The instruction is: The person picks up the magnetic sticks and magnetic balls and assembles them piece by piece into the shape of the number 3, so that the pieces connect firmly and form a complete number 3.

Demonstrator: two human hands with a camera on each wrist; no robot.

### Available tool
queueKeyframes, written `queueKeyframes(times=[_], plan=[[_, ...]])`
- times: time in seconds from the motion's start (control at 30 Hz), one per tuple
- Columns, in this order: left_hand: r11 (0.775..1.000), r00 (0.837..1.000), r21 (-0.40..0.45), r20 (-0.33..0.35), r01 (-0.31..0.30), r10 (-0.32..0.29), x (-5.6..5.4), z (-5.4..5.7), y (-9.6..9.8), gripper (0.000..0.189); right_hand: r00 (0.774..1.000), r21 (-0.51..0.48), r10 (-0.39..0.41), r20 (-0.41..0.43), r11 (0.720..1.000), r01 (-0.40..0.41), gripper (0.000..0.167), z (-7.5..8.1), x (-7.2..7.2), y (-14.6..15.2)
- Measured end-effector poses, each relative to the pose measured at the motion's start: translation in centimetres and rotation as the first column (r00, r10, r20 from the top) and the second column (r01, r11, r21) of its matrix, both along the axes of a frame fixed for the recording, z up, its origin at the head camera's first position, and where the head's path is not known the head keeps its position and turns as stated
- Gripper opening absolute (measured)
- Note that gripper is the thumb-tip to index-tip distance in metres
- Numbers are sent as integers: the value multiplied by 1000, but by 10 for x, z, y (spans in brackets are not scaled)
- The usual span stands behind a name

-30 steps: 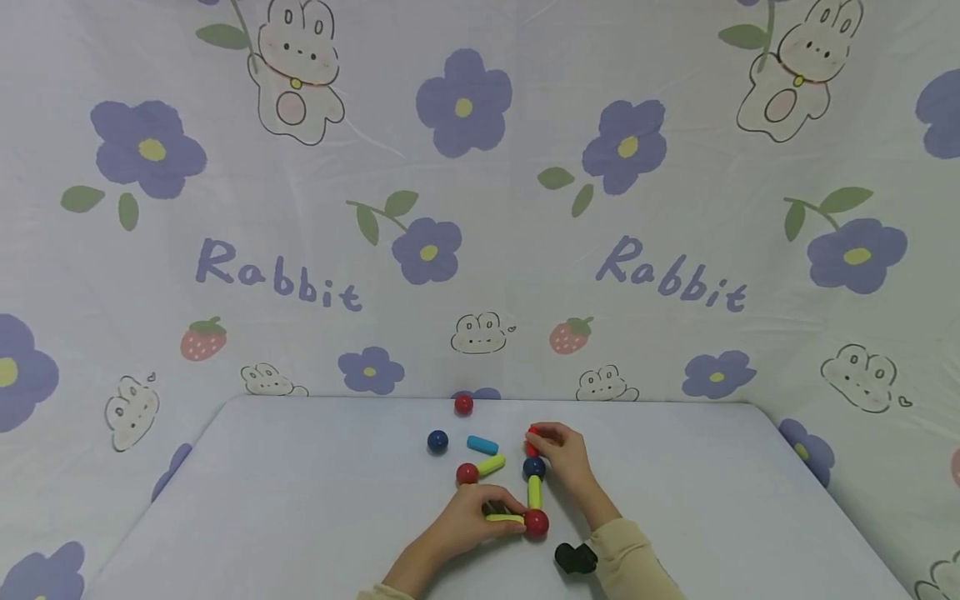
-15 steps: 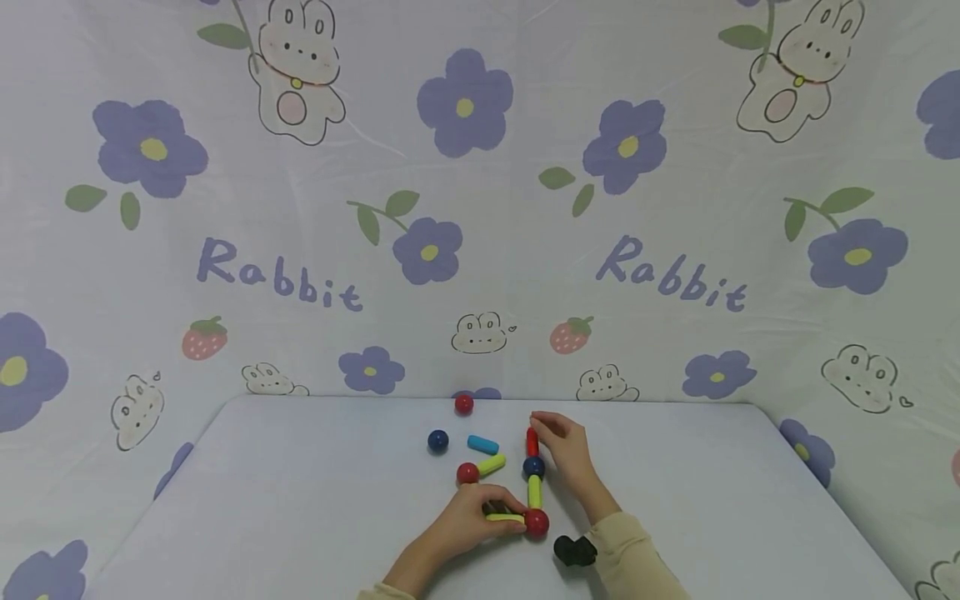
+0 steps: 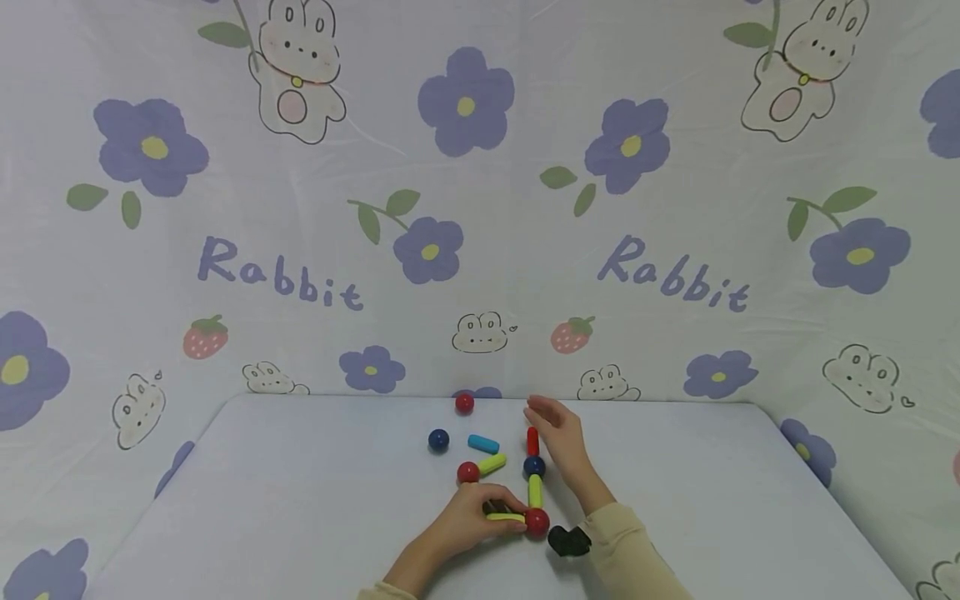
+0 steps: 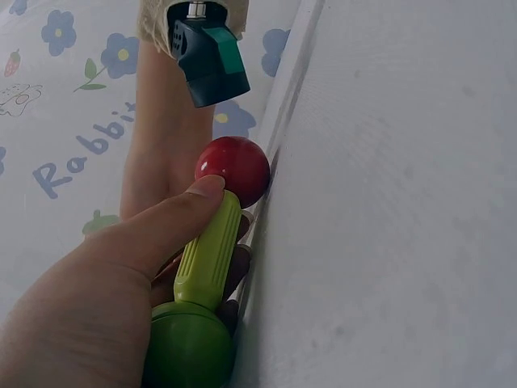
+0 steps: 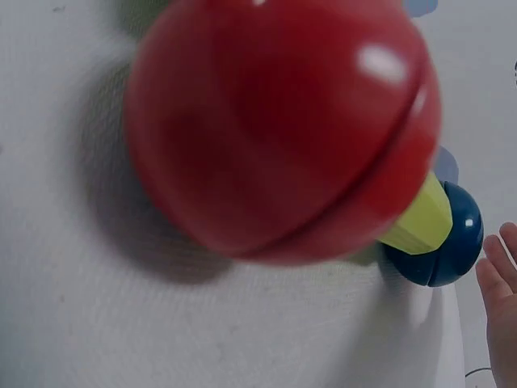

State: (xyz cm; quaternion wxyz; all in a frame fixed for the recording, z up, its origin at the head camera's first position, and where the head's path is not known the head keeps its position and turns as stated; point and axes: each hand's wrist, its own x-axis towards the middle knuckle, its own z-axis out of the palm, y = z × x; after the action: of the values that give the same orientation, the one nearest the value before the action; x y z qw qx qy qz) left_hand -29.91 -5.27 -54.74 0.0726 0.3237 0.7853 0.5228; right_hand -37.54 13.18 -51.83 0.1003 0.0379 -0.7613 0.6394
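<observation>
Right hand (image 3: 564, 440) shifted off red rod (image 3: 532, 442) toward table edge (image 3: 667, 403), relaxed, empty, left hand (image 3: 472, 518) pinching yellow rod (image 4: 206, 259)

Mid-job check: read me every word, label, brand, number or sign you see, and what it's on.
"Rabbit": purple lettering, left half of the cloth backdrop, head view.
"Rabbit": same lettering, right half.
"Rabbit": on the backdrop in the left wrist view, tilted, its last letter hard to make out beside the forearm.
Balls and rods: no readable text.
Right wrist camera: any marking is too small to read.
</observation>
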Motion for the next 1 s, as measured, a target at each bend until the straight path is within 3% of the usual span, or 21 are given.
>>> queueKeyframes(times=[0.37,0.63,1.0], plan=[[1000,1000,-4,11,-4,4,0,2,0,20,1000,0,10,2,1000,-10,37,5,-1,-5],[1000,1000,-17,11,-9,9,2,1,-1,19,998,-1,46,36,999,-46,34,-2,1,-4],[1000,1000,-20,3,-17,17,2,2,0,19,999,30,31,22,999,-32,34,-6,10,1]])
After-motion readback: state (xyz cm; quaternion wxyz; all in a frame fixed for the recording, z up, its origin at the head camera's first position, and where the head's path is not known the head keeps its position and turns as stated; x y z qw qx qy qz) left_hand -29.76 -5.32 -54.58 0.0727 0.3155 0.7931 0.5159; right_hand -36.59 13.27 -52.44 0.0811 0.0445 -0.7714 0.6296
